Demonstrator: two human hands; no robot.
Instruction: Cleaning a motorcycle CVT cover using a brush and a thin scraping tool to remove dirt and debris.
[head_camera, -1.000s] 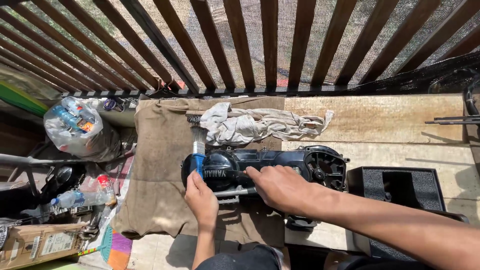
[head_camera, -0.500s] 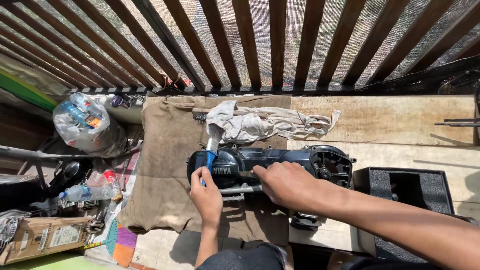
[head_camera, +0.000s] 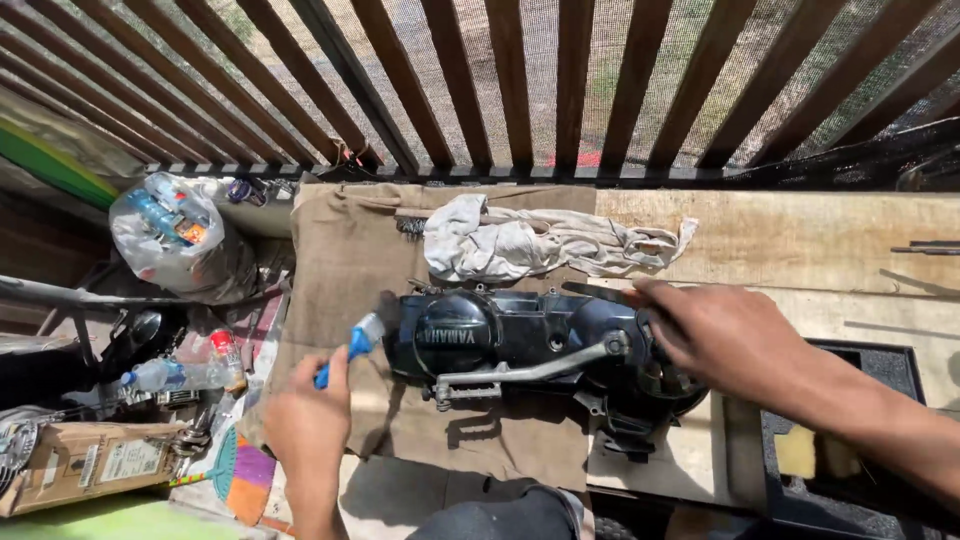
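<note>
Gripping blue brush (head_camera: 352, 347), left hand (head_camera: 305, 425); right hand (head_camera: 722, 335) steadying glossy black engine cover (head_camera: 500, 335).

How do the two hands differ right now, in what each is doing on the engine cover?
The left hand grips a blue-handled brush, bristles at the black engine cover's left end. The right hand holds no tool and lies spread on the cover's right end. Both are bare.

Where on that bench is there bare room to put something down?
The pale board right of the white rag, between railing and right hand, lies bare. So does the brown cloth left of the rag. It is crowded around the black engine cover, where the left hand holds a blue brush.
</note>
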